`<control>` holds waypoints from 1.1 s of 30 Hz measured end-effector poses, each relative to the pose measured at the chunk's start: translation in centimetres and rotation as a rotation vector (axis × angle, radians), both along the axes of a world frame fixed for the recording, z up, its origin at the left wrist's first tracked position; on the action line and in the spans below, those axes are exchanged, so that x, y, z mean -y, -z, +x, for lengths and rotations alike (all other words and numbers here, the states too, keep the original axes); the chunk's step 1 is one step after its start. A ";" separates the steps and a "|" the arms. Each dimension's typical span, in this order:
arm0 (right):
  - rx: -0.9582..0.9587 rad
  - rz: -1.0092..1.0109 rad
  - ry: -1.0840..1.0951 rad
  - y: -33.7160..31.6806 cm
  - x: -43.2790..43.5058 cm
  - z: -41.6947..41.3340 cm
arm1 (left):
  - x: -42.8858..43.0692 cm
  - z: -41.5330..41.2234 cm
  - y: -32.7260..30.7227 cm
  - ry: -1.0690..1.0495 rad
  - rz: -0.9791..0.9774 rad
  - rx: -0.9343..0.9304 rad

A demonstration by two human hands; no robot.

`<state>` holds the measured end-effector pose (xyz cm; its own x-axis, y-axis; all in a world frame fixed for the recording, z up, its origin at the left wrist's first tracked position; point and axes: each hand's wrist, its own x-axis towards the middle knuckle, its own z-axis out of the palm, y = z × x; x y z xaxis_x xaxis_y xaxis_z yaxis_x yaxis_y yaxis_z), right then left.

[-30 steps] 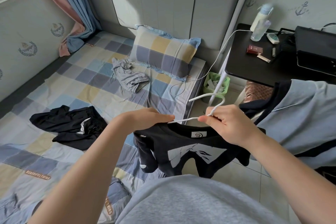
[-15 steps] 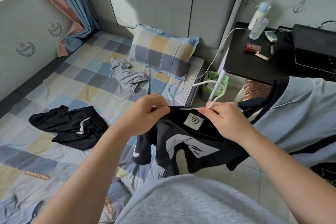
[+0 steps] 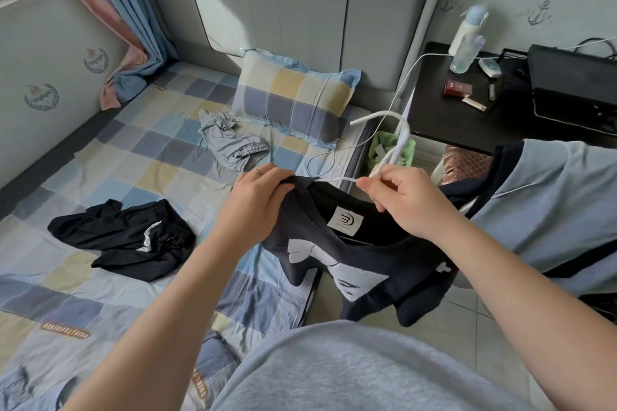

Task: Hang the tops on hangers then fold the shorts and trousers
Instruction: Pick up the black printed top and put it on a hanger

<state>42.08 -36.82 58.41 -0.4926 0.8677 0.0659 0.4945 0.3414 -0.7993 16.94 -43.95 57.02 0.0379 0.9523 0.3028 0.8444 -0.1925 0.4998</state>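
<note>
Raised since half a second ago, white hanger (image 3: 403,138) shows its hook above black top (image 3: 367,253), held beside the edge of bed (image 3: 100,160). Right hand (image 3: 410,203) grips the hanger's neck; left hand (image 3: 255,207) pinches the top's shoulder. Black garment (image 3: 127,240) and grey garment (image 3: 233,147) lie crumpled on the bed

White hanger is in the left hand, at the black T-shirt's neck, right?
No. The head view shows the white hanger in the right hand, at the neck of the black T-shirt; the left hand grips its shoulder.
</note>
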 end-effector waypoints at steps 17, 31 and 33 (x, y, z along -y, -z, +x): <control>0.454 -0.188 0.118 2.6 -3.7 7.8 | -0.1 -5.2 -0.1 -0.125 0.010 0.091; 0.053 0.279 0.194 -1.0 -2.8 6.5 | 0.0 -5.2 0.6 -0.207 0.068 0.171; 0.071 0.213 0.150 -1.1 -2.5 7.1 | -0.2 -4.6 0.5 -0.226 0.085 0.271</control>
